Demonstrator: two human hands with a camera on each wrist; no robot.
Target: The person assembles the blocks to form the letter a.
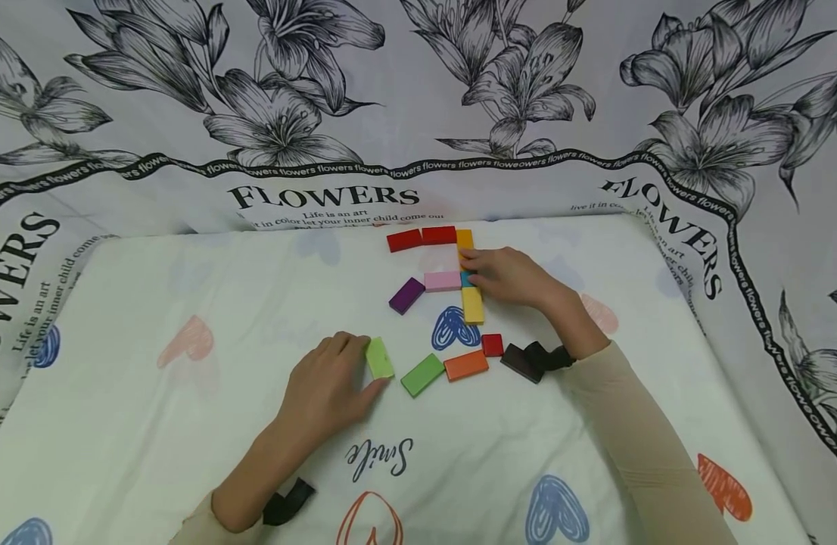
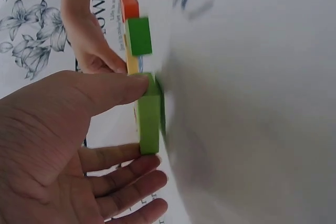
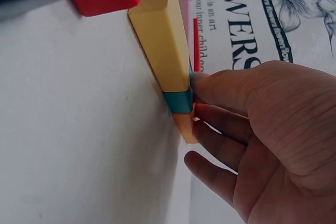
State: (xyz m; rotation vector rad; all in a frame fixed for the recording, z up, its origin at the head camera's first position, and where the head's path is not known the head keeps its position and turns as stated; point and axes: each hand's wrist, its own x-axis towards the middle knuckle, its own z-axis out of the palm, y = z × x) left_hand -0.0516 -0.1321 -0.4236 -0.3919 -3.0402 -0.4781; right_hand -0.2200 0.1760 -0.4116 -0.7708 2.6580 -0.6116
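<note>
My left hand [image 1: 330, 375] pinches a light green block [image 1: 380, 359] by its two ends, thumb against one and index finger against the other. In the left wrist view the light green block [image 2: 149, 121] stands close over the cloth, with the other fingers spread below it. My right hand [image 1: 510, 276] reaches to a column of blocks, its thumb and fingertips touching the side of a blue block [image 1: 466, 279] and an orange-yellow block [image 1: 465, 239]. A yellow block [image 1: 472, 306] continues this column towards me. The right wrist view shows the teal-blue block [image 3: 178, 101] between its neighbours.
Two red blocks [image 1: 438, 235] run left from the column's top; a pink block [image 1: 442, 281] and a purple block [image 1: 407, 296] lie beside its middle. Nearer me are a green block [image 1: 422, 375], an orange block [image 1: 466, 365], a small red block [image 1: 492, 345] and a dark block [image 1: 521, 363].
</note>
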